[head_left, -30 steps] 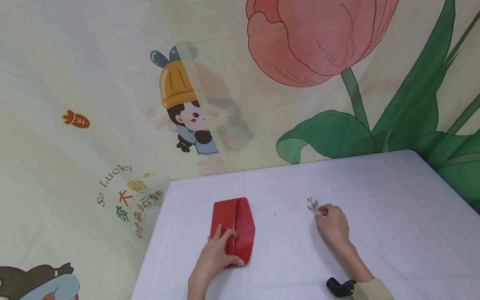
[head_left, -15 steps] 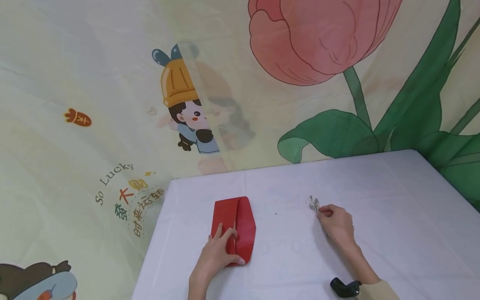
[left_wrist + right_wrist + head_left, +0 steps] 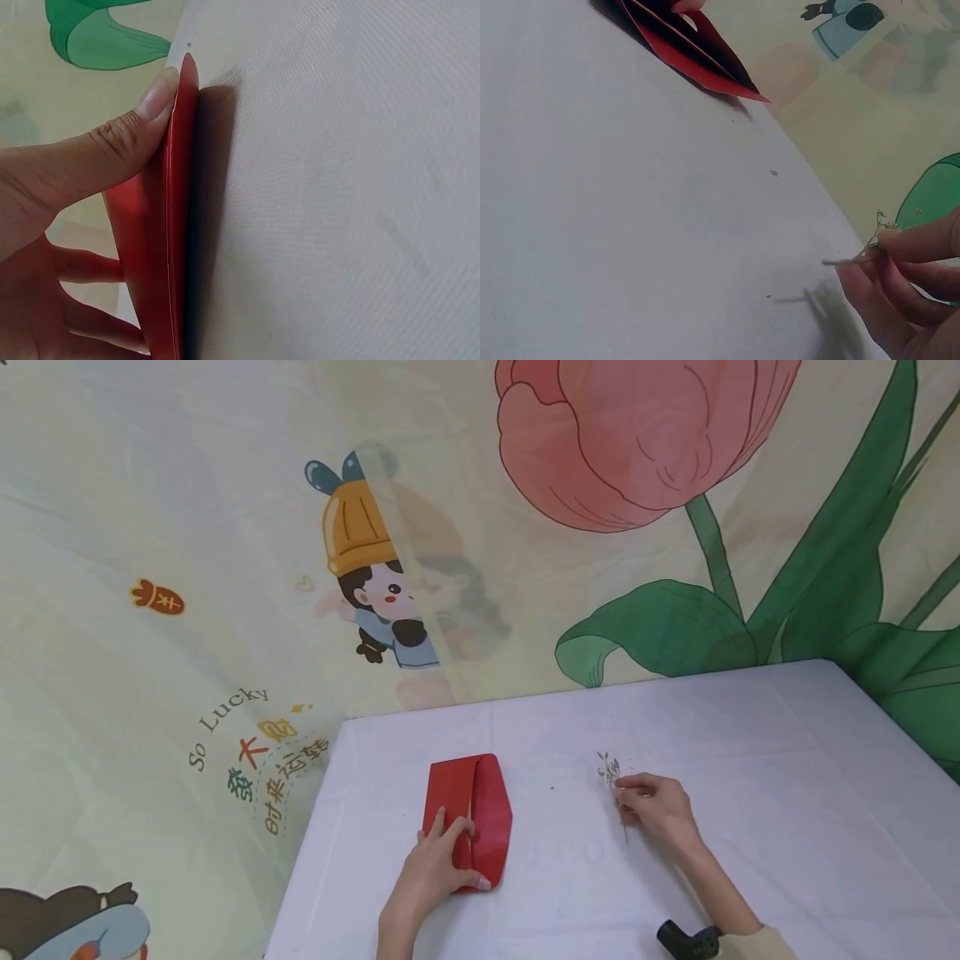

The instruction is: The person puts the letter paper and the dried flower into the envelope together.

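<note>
A red paper envelope (image 3: pixel 451 789) lies on the white table with its flap spread to the right and its mouth gaping a little. My left hand (image 3: pixel 427 870) holds it at the near end, thumb at the bottom edge and the index finger bent at the mouth. From the left wrist view, the thumb (image 3: pixel 131 142) presses along the envelope's edge (image 3: pixel 174 225). To the right, my right hand (image 3: pixel 660 810) pinches a small sprig of dried flowers (image 3: pixel 609 768) between thumb and fingers, raised above the cloth. Its thin stem (image 3: pixel 838 262) sticks out past the fingertips.
White cloth covers the table (image 3: pixel 810 793). Small dark specks, one of them a crumb (image 3: pixel 773 173), lie on it between the hands. Behind the far edge hangs a printed curtain (image 3: pixel 247 485). A black device (image 3: pixel 686 939) sits at the right wrist.
My right hand has shifted left, carrying the sprig a little closer to the envelope, and more of its stem now shows below the fingers. The left hand and envelope stay put.
</note>
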Available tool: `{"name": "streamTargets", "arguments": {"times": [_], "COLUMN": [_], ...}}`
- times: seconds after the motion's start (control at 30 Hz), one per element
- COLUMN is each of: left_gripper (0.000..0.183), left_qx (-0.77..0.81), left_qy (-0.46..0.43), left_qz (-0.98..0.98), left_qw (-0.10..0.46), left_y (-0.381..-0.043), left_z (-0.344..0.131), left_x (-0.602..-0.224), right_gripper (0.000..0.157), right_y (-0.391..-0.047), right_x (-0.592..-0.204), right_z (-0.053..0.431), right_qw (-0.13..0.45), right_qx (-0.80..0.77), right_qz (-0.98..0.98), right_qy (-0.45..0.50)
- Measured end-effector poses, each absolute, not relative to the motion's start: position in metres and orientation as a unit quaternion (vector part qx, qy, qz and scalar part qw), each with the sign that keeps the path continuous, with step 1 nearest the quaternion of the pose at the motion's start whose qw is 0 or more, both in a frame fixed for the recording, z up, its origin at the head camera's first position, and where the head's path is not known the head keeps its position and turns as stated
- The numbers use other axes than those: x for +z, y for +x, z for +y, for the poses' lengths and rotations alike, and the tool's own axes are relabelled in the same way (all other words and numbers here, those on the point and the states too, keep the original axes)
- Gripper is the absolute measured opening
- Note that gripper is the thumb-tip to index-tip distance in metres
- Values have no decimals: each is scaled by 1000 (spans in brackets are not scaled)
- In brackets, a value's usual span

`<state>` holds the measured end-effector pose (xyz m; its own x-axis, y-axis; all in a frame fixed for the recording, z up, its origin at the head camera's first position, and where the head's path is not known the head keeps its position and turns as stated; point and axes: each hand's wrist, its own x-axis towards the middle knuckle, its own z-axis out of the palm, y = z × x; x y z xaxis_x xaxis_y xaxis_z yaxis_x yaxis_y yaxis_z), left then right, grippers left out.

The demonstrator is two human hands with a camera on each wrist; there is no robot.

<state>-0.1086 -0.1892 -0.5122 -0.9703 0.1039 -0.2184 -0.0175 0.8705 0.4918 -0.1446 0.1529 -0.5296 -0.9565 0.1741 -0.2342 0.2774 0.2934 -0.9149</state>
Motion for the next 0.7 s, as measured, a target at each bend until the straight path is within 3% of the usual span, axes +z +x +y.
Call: {"name": "streamTargets", "arguments": {"times": [0.7], "left_gripper": [67], "left_qx": [249], "left_qy": [22], "left_qz": [961], "left_qw": [117], "left_y": [-109], "left_z": [-188], "left_x": [-513], "right_gripper": [20], "right_y": [-146], "right_x": [-524], "right_z": [101], "right_qw": [111], "right_qx": [-643], "right_qz": [750], "right_qy": [112]}}
